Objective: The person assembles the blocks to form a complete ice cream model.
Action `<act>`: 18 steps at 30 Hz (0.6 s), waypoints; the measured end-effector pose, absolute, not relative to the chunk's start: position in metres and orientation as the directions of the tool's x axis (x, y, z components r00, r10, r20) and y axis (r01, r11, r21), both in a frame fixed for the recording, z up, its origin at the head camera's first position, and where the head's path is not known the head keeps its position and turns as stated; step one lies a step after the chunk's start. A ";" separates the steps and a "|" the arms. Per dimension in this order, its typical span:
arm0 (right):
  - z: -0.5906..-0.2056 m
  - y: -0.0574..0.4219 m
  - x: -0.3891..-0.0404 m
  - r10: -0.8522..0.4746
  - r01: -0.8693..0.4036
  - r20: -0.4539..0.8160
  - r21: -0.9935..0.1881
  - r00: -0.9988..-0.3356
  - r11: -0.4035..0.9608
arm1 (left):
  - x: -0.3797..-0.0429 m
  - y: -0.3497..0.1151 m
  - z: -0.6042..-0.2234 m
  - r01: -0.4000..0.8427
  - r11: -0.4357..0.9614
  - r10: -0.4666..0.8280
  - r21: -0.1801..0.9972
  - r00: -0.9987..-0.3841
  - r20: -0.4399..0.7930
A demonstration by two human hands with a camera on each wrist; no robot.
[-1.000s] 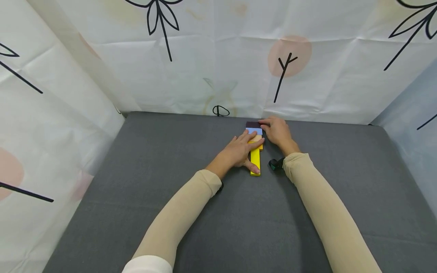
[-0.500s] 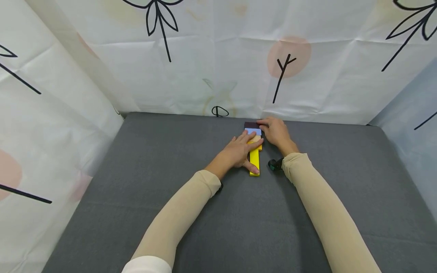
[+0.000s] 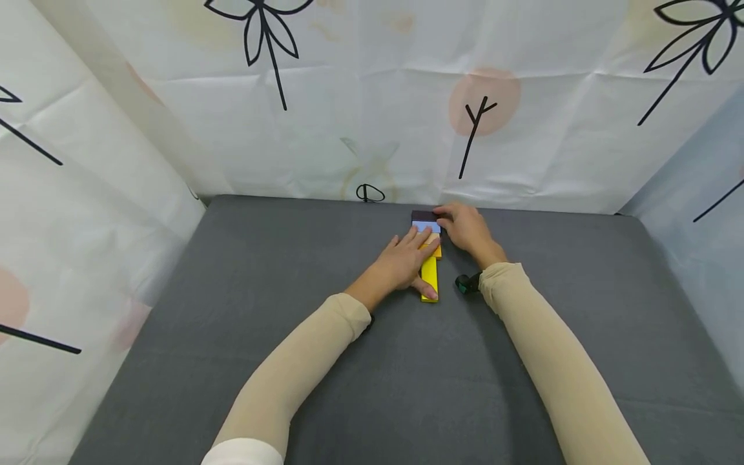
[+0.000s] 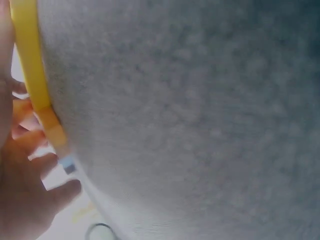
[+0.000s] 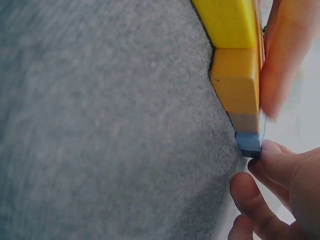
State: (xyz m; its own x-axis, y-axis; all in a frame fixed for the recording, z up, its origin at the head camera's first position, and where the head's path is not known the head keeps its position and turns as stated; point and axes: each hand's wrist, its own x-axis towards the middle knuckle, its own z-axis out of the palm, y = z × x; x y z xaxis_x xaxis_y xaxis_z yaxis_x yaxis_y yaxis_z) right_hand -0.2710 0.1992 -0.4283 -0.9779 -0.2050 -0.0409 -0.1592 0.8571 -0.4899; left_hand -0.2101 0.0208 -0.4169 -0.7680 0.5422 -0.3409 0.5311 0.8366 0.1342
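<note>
Building blocks lie end to end in a line on the table: a long yellow block (image 3: pixel 429 272) nearest, then an orange block (image 5: pixel 234 82), a beige block (image 5: pixel 244 122), a light blue block (image 5: pixel 247 141) and a dark purple block (image 3: pixel 423 215) at the far end. My left hand (image 3: pixel 402 262) lies spread across the line, thumb on the yellow block and straight fingers over the middle blocks. At the far right corner, my right hand (image 3: pixel 467 230) holds the dark purple block's end between thumb and forefinger. The left hand covers part of the beige and orange blocks.
A grey cloth-covered table (image 3: pixel 279 258) spreads around the blocks. Behind its far edge, close to the dark block, hangs a white patterned curtain (image 3: pixel 325 142). A dark wrist camera (image 3: pixel 467 283) sits under the right wrist, just right of the yellow block.
The head view has shifted slightly, so everything sits a little further left and lower. Both hands and the blocks keep nearly the same places relative to each other.
</note>
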 end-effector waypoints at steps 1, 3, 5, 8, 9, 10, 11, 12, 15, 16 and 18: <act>-0.428 0.199 -0.270 -0.212 -0.163 -0.045 -0.493 -0.976 0.854 | -0.209 0.022 -0.416 0.530 0.840 0.534 0.115 -0.772 -0.345; -0.429 0.200 -0.269 -0.223 -0.168 -0.053 -0.498 -0.973 0.851 | -0.206 0.023 -0.415 0.523 0.847 0.520 0.097 -0.776 -0.358; -0.430 0.200 -0.268 -0.233 -0.175 -0.056 -0.494 -0.971 0.851 | -0.203 0.024 -0.414 0.521 0.849 0.514 0.088 -0.776 -0.366; -0.431 0.200 -0.266 -0.247 -0.196 -0.043 -0.484 -0.968 0.853 | -0.201 0.025 -0.414 0.530 0.839 0.535 0.122 -0.765 -0.357; -0.432 0.200 -0.266 -0.251 -0.203 -0.037 -0.480 -0.967 0.854 | -0.200 0.024 -0.415 0.537 0.832 0.549 0.140 -0.760 -0.347; -0.432 0.200 -0.265 -0.254 -0.210 -0.030 -0.475 -0.967 0.855 | -0.200 0.023 -0.415 0.543 0.824 0.564 0.162 -0.755 -0.336; -0.432 0.200 -0.264 -0.258 -0.217 -0.023 -0.469 -0.966 0.856 | -0.200 0.022 -0.416 0.547 0.815 0.579 0.192 -0.748 -0.324; -0.433 0.200 -0.263 -0.255 -0.219 -0.016 -0.466 -0.967 0.857 | -0.201 0.021 -0.417 0.555 0.804 0.595 0.215 -0.742 -0.309; -0.432 0.202 -0.258 -0.240 -0.216 0.005 -0.453 -0.971 0.865 | -0.203 0.014 -0.420 0.556 0.784 0.617 0.278 -0.747 -0.248; -0.432 0.202 -0.256 -0.232 -0.216 0.018 -0.441 -0.972 0.871 | -0.204 0.011 -0.420 0.548 0.783 0.614 0.296 -0.758 -0.220; -0.432 0.204 -0.253 -0.214 -0.221 0.064 -0.416 -0.975 0.882 | -0.206 0.006 -0.421 0.529 0.788 0.592 0.314 -0.793 -0.148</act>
